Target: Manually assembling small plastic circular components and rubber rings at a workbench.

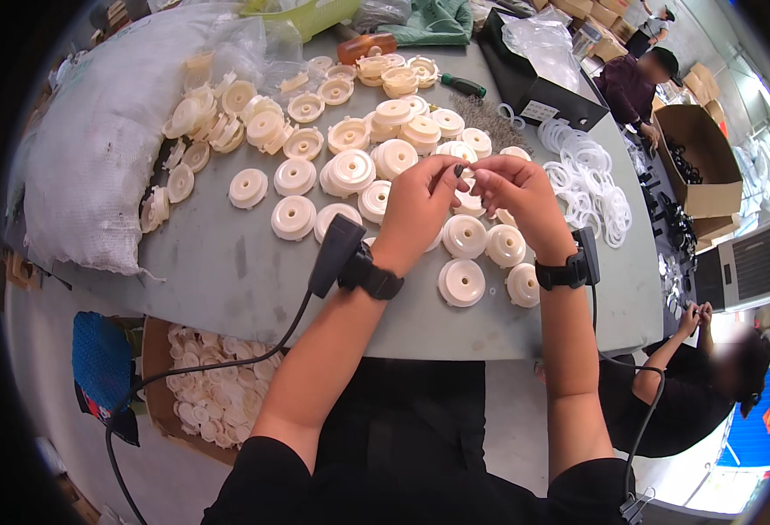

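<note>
Above a spread of cream plastic discs with centre holes, both of my hands meet with their fingertips nearly touching. My left hand (pixel 420 203) is closed in a pinch, and a small dark spot shows at its thumb tip; I cannot tell whether that is a tiny part or the nail. Thumb and fingers of my right hand (pixel 522 194) are also pinched together. Whatever sits between them is too small to name. Just below the hands lie a cream disc (pixel 465 237) and another disc (pixel 461 283). Each wrist wears a black strap with a device and cable.
A full white woven sack (pixel 96 140) stands at the left. White rings (pixel 591 179) are heaped at the right, near a black tray (pixel 542 70). A green-handled screwdriver (pixel 464 85) lies farther back. Below the table edge sits a carton of cream parts (pixel 214 394). Other people work at right.
</note>
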Tool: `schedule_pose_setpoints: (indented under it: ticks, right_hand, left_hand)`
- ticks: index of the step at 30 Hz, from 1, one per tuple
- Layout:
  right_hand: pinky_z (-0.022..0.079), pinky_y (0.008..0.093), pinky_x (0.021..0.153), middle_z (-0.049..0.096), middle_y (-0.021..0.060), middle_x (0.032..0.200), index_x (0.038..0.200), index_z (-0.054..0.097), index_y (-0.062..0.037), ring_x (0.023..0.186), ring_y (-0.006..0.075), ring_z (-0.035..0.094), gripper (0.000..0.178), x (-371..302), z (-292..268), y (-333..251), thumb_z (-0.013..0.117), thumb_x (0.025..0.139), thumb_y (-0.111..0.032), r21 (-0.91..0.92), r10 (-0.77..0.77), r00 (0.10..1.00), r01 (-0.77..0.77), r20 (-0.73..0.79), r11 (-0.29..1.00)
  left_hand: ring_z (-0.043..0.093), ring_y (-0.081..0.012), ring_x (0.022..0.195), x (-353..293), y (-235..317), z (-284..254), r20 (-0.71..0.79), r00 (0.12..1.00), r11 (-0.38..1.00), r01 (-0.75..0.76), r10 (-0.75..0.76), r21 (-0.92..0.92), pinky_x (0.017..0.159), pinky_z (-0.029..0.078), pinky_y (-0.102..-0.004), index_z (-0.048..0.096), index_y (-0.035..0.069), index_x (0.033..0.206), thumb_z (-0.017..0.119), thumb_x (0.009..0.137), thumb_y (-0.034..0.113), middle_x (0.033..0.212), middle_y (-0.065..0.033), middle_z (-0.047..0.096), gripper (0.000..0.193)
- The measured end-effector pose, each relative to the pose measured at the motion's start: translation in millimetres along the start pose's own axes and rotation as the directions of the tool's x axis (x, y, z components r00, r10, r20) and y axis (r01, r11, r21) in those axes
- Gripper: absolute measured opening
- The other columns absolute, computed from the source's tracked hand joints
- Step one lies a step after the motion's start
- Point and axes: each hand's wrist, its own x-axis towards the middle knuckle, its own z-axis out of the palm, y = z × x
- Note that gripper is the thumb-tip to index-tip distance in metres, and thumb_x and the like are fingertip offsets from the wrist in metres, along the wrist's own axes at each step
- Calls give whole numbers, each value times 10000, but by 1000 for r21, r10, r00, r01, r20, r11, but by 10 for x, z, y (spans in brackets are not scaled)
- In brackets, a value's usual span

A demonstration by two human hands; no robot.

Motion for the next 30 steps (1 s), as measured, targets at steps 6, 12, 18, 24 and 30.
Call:
schedule_pose_setpoints:
  ticks: [6,12,18,24,30]
  right_hand:
    - [390,157,483,634,26,691,878,568,-14,550,40,534,136,-10,108,99,672,842,-94,10,-65,982,68,-175,998]
    - [404,186,502,620,8,722,948,660,-17,581,50,540,259,179,-43,64,592,913,-264,0,16,995,-16,-95,1000]
    - [496,308,674,650,103,823,1058,635,-13,751,176,615,365,1010,-986,483,709,784,-243,-692,-196,927,-88,-320,716]
    - [487,309,674,637,110,818,987,617,-24,740,189,615,349,1268,-1148,530,724,695,-184,-805,-9,955,-244,-295,541]
    - [451,249,634,592,-41,820,1000,670,-112,738,64,544,195,1239,-1230,421,640,811,-152,-425,118,914,-291,-387,857]
  left_hand:
    - [627,-111,845,1,15,4,120,988,977,120,-100,-174,710,509,-234,583,-28,1132,635,885,154,970,-91,667,312]
    - [636,-102,750,-2,78,-115,-34,993,984,109,-115,-140,663,515,-224,613,-38,1056,652,861,95,894,-83,675,239]
    - [645,-107,732,106,-76,-158,-281,952,946,26,-122,-322,651,512,-218,617,-19,998,599,906,106,859,-64,669,157]
    - [626,-93,664,126,-94,-185,-344,929,943,10,-132,-333,550,479,-198,606,-10,984,589,896,69,789,-45,637,120]
    - [619,-104,718,137,-87,-235,-333,928,939,43,-164,-342,639,495,-223,599,1,1031,584,906,83,859,-54,642,150]
